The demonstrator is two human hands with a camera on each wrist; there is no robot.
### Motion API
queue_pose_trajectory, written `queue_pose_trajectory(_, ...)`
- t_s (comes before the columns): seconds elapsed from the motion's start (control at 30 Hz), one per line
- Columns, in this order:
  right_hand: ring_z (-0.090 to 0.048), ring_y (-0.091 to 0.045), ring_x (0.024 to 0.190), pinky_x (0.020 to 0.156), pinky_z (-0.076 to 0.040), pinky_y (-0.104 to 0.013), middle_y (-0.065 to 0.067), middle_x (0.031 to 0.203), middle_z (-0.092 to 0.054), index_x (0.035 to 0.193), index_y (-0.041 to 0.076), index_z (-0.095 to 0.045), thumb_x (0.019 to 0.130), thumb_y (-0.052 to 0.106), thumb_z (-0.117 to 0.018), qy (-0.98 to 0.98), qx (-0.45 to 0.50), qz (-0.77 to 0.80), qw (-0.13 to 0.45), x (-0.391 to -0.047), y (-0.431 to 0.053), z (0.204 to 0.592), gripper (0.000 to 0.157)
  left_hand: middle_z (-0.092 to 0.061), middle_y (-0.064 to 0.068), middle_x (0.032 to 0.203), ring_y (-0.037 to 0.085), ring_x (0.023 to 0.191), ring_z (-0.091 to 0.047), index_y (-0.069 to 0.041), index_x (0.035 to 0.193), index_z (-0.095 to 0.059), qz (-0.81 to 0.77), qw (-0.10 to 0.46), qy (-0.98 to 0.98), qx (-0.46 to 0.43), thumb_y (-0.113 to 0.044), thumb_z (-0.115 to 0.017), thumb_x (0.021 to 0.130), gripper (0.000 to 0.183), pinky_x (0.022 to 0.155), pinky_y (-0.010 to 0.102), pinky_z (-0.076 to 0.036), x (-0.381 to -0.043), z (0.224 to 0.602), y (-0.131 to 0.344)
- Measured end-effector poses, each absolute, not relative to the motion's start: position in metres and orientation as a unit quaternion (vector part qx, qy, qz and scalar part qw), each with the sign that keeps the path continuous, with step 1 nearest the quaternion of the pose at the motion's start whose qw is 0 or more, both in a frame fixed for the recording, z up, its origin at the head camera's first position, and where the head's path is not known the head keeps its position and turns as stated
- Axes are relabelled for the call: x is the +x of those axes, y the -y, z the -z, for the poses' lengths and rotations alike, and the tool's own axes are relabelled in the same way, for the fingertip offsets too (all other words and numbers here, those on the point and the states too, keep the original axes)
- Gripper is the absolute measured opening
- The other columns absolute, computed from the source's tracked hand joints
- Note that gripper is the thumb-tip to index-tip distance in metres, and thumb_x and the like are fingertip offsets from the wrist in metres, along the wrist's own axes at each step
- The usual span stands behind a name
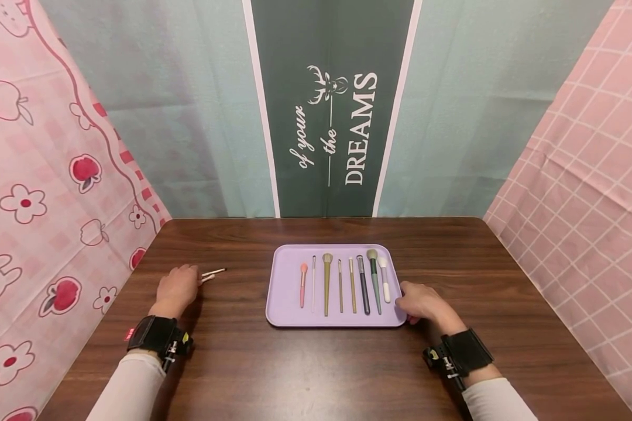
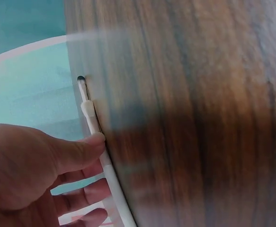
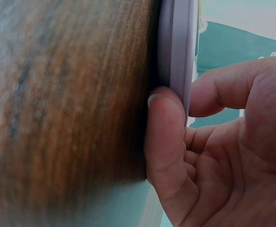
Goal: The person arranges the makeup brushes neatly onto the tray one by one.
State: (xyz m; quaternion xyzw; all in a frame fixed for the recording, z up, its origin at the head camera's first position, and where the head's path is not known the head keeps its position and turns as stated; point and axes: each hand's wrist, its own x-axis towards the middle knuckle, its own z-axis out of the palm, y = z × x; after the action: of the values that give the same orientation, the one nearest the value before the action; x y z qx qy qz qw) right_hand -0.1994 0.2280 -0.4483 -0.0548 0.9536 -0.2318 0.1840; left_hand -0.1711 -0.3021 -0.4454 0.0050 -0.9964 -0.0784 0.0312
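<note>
On the left of the table, my left hand (image 1: 177,289) holds two slim makeup brushes (image 1: 210,275) low against the wood. In the left wrist view, its thumb and fingertips meet the pale handles (image 2: 110,177); one brush ends in a small dark tip (image 2: 81,78), the other in a cream head (image 2: 87,108). My right hand (image 1: 423,301) grips the lilac tray (image 1: 284,292) at its near right corner. The right wrist view has the tray's rim (image 3: 180,52) between thumb and finger. Several makeup brushes (image 1: 327,286) lie side by side in the tray, heads toward the back.
The brown wooden table (image 1: 305,374) reaches back to a green curtain (image 1: 205,146) with white lettering. A pink fruit-print cloth (image 1: 26,234) hangs on the left, and a pink grid cloth (image 1: 590,204) on the right.
</note>
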Motion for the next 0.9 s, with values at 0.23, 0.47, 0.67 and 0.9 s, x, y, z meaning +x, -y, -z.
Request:
queue_pose_trajectory(0.23,-0.064,-0.017,0.054,0.054,-0.053,-0.031,-0.007,0.069,-0.062,0.094,0.002,-0.057,0.087,0.012,-0.054,-0.954,-0.054,0.23,0.185,-0.199,-0.228,0.448,0.012,-0.061,0.018,0.092,0.042,0.093,-0.059,-0.001,0.089,-0.062,0.091,0.032,0.995,0.008,-0.003,-0.061,0.093,0.005,0.08,0.056,-0.05,-0.171,0.445,0.301)
queue_pose_trajectory(0.47,-0.064,-0.018,0.054,0.055,-0.053,-0.032,-0.008,0.069,-0.062,0.093,0.003,-0.056,0.087,0.012,-0.054,-0.954,-0.053,0.23,0.187,-0.2,-0.228,0.447,0.011,-0.06,0.018,0.096,0.041,0.099,-0.059,-0.001,0.093,-0.061,0.097,0.014,0.995,0.021,-0.001,-0.056,0.095,0.005,0.079,0.058,-0.052,-0.173,0.442,0.293)
queue_pose_trajectory(0.67,-0.063,-0.018,0.053,0.054,-0.053,-0.032,-0.007,0.068,-0.062,0.092,0.003,-0.056,0.087,0.012,-0.054,-0.953,-0.055,0.231,0.186,-0.199,-0.228,0.447,0.011,-0.059,0.018,0.091,0.041,0.093,-0.061,0.0,0.093,-0.059,0.095,0.012,0.995,0.011,-0.001,-0.055,0.096,0.005,0.074,0.056,-0.052,-0.173,0.438,0.286)
queue_pose_trajectory(0.9,-0.063,-0.018,0.054,0.054,-0.053,-0.032,-0.008,0.069,-0.062,0.092,0.003,-0.056,0.087,0.012,-0.054,-0.953,-0.055,0.232,0.185,-0.199,-0.228,0.447,0.01,-0.059,0.021,0.086,0.043,0.086,-0.063,0.007,0.094,-0.058,0.093,0.019,0.995,0.004,-0.005,-0.059,0.097,0.012,0.075,0.057,-0.051,-0.175,0.438,0.28)
